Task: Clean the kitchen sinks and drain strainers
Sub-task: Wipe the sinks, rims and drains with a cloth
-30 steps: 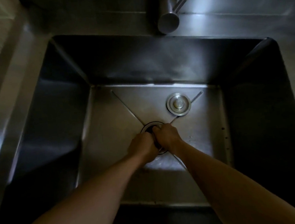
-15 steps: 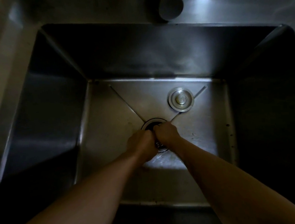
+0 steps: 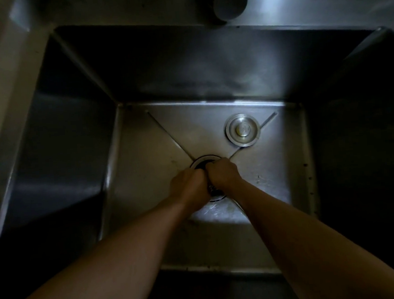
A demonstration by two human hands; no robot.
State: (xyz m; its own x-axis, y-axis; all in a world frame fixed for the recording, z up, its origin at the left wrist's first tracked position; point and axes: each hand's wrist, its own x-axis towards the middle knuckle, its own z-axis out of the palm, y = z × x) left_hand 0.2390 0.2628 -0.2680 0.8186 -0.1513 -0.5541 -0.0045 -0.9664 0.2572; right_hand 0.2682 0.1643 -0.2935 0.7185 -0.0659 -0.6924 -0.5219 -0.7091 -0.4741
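1. Little has changed over the last second: both fists stay bunched over the drain opening (image 3: 205, 165) at the centre of the frame, and only the view has tipped down slightly. My reading is that the strainer seated there is stuck or still being worked loose, so the cleaning proper has not started.
2. The left hand (image 3: 189, 185) reaches in from the lower left, knuckles up, fingers curled down into the drain; what they grip is hidden.
3. The right hand (image 3: 222, 172) comes from the lower right, touching the left, fingers likewise curled into the opening.
4. A loose drain stopper (image 3: 242, 129) lies on the sink (image 3: 145, 158) floor, up and right of the hands.
5. The faucet (image 3: 230, 1) hangs at the top edge.
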